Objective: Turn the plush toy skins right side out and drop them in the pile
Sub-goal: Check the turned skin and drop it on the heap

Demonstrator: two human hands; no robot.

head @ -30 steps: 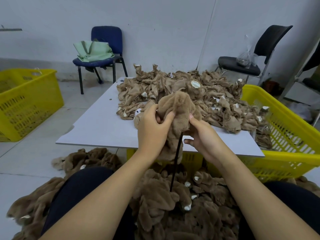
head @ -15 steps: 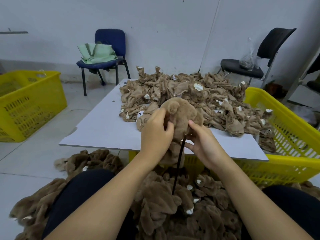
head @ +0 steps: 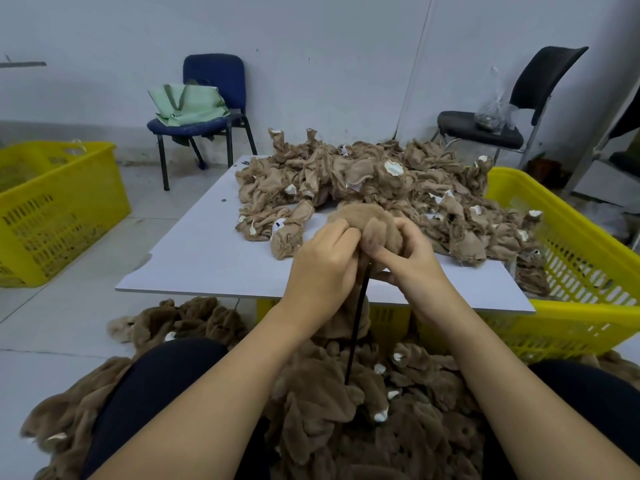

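Down low, beneath the wrists, a fluffy pile (head: pixel 346 420) of brown skins spreads across the floor between the knees, too tangled to count. A thin black rod (head: pixel 356 327) rises out of it, straight up between the two hands. And there's the action: the left hand (head: pixel 322 268) has its fingers curled into the plush skin (head: pixel 367 225), the right hand (head: pixel 412 261) wraps it from the other side, both gripping the same furry bundle right over the rod's top end. Just beyond the hands, a white board (head: pixel 207 258) carries a heap of inside-out skins (head: pixel 398 188), a big jumble, no counting those either. Under the board and off to the right of the hands sits a yellow basket (head: pixel 568 271); a few skins droop over its near rim, the rest of its inside can't be made out. Far to the left, a second yellow basket (head: pixel 59 216), contents unclear. Two baskets, then. At the back wall, two chairs: a blue chair (head: pixel 211 98) holding one green bag (head: pixel 187 103), a black chair (head: pixel 512 116) holding one clear plastic bag (head: pixel 491 114).
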